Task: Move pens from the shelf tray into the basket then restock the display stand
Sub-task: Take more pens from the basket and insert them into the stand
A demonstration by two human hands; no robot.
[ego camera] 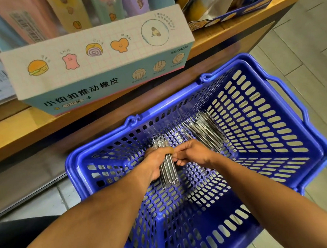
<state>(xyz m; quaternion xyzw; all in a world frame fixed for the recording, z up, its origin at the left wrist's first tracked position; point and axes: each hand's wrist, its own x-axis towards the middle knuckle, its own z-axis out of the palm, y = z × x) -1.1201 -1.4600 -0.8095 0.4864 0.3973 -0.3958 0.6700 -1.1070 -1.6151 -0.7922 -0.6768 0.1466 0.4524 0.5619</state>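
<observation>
Head view: at frame centre, inside the blue basket, the left hand grips a bundle of clear pens; the right hand pinches that bundle. More loose pens lie on the basket floor just beyond. An eraser display box sits on the wooden shelf, upper left.

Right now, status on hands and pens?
Left hand grips pen bundle inside basket. Right hand pinches it. More pens behind. Nothing blocking.
</observation>
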